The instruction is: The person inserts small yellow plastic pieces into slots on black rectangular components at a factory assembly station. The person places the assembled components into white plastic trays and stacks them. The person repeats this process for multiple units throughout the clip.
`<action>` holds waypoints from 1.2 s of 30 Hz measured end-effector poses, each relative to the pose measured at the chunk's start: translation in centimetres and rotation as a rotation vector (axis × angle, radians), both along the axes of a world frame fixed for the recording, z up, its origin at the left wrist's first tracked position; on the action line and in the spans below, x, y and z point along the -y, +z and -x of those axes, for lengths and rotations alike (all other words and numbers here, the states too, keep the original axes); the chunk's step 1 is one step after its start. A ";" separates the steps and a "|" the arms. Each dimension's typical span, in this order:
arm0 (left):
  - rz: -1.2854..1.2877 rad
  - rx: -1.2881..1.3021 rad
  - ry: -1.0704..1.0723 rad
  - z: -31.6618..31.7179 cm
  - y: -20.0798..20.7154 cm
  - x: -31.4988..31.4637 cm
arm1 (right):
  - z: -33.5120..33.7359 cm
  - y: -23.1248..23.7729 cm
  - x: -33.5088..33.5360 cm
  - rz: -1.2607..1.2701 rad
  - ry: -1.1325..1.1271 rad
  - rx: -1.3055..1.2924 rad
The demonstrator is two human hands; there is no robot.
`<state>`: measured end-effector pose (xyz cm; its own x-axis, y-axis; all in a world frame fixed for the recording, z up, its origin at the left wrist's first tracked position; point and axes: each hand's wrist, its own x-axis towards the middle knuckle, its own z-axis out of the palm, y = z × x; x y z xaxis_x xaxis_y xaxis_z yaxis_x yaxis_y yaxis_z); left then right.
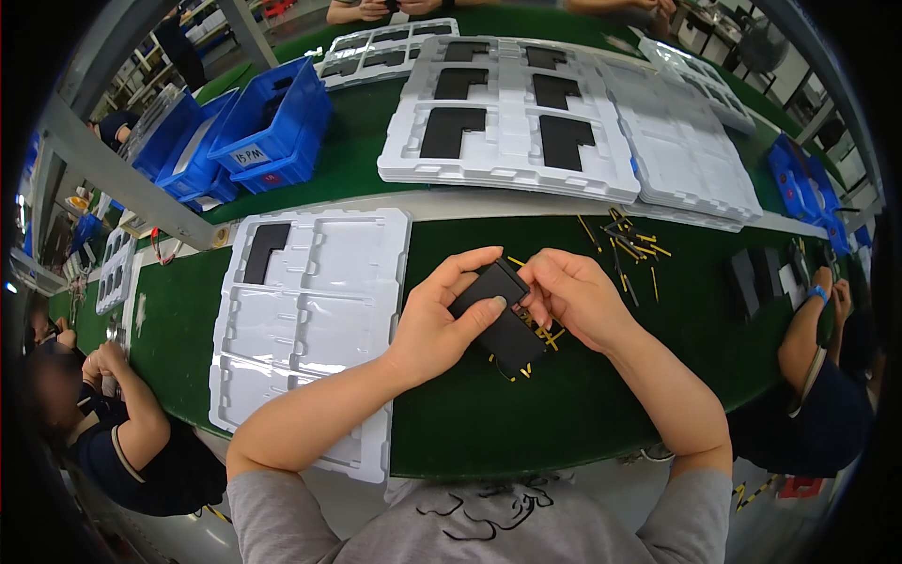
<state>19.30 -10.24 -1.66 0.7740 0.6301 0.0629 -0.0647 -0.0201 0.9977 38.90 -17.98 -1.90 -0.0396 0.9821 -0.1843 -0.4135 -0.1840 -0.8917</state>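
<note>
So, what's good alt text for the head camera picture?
A person's left hand holds a flat black piece over a green table, the right hand at its edge. To the left, a white tray holds one black L-shaped piece; farther back are more white trays, blue bins and yellow-and-black strips.

You're working in bright, fairly even light, with glare streaking the near white tray [348, 254]. Your left hand [449, 318] and right hand [569, 293] are reading fairly crisp. Fisheye is bending the green table [564, 432] edge, corners are going black, far background is looking soft.
</note>
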 end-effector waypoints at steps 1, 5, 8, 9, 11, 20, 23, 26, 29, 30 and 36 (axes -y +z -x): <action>0.011 0.011 0.000 -0.1 -0.1 -0.1 | -0.1 -0.3 -0.1 -0.010 -0.005 0.021; -0.014 -0.003 0.020 -0.3 0.0 0.2 | -0.1 -0.6 -0.1 -0.019 -0.014 0.086; 0.016 -0.080 0.038 -0.1 0.3 0.4 | 0.2 0.1 0.1 -0.003 -0.024 0.204; -0.002 -0.096 0.041 0.0 0.3 0.5 | 0.3 0.4 0.2 0.002 -0.028 0.257; -0.039 -0.127 0.043 -0.1 0.4 0.5 | 0.6 0.7 0.5 -0.045 -0.065 0.387; 0.115 -0.007 -0.018 0.3 0.1 -0.6 | 0.2 0.4 0.5 -0.296 -0.037 0.509; 0.196 0.018 -0.041 0.0 0.0 -0.7 | 0.0 0.2 0.6 -0.405 -0.070 0.603; 0.351 0.046 -0.082 -0.3 -0.5 -0.5 | -0.4 0.4 0.9 -0.460 -0.099 0.717; 0.426 0.100 -0.161 0.1 -0.5 -0.5 | -1.0 0.8 1.1 -0.532 -0.094 0.804; 0.398 0.090 -0.152 -0.1 -0.3 -0.4 | -1.7 1.3 1.0 -0.562 -0.078 0.874; 0.258 0.045 0.026 0.3 3.2 -2.0 | -10.8 2.9 3.5 -0.120 -0.178 1.027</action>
<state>19.02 -8.21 1.54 0.7576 0.6492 -0.0685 -0.1119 0.2324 0.9662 49.70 -21.47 0.95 0.2273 0.9725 0.0517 0.5405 -0.0818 -0.8374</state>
